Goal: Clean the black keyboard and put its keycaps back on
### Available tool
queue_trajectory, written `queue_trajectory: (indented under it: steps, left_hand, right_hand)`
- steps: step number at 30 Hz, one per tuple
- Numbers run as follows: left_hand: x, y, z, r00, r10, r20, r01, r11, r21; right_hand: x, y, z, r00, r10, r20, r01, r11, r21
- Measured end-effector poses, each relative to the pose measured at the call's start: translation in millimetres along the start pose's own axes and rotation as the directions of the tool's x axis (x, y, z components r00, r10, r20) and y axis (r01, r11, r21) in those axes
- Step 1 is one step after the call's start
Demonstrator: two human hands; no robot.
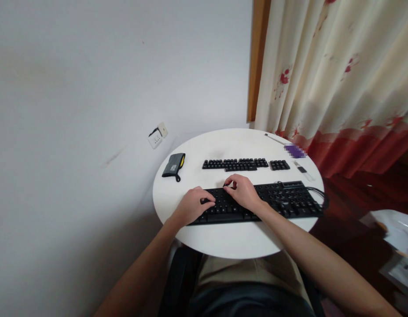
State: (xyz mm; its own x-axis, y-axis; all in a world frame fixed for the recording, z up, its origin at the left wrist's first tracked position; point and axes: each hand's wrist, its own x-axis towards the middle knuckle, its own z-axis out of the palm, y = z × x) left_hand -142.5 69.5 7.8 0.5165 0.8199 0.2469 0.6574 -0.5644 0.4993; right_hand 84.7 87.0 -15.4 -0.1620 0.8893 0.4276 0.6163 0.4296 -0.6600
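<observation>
A black keyboard [230, 215] lies across the front of the round table, with many of its keycaps off in the upper and right parts. My left hand [192, 206] is over the keyboard's left end, fingers curled down onto it and thumb bent. Just above the keyboard's back edge, my right hand [241, 190] is closed in a pinch on a small black keycap [225, 185], which the fingertips partly hide. Behind the keyboard, loose black keycaps [240, 164] stand in rows, and a smaller block of keycaps [279, 165] sits to their right.
The white round table [243, 246] touches or nearly touches the wall. A grey pouch [174, 165] lies at the left. On the right are a purple-headed brush [295, 151], a small wire-ended puller [301, 168] and the coiled keyboard cable [324, 198].
</observation>
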Motion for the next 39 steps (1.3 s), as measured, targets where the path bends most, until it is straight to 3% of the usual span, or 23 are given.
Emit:
queue_trajectory:
  steps: [13,24,27,34,39]
  left_hand:
    - [-5,10,4,1.0,0.023,0.005,-0.023,0.998,0.054]
    - [-14,17,13,0.99,0.135,-0.031,-0.126,0.972,0.197]
    - [-23,21,18,0.988,0.139,-0.069,-0.12,0.967,0.225]
    - [-44,24,41,0.962,0.052,-0.269,0.015,0.97,0.243]
    - [-47,24,48,0.949,0.04,-0.312,0.037,0.971,0.238]
  right_hand:
    - [-1,-3,0,0.999,-0.016,0.039,0.015,1.0,0.022]
    - [-1,-4,-3,0.999,-0.023,0.044,0.023,1.0,0.018]
    - [-7,-9,-4,0.996,-0.04,0.077,0.035,0.998,0.059]
    - [-28,-17,0,0.978,-0.103,0.183,0.082,0.99,0.117]
    - [-31,-17,5,0.972,-0.099,0.212,0.083,0.993,0.083]
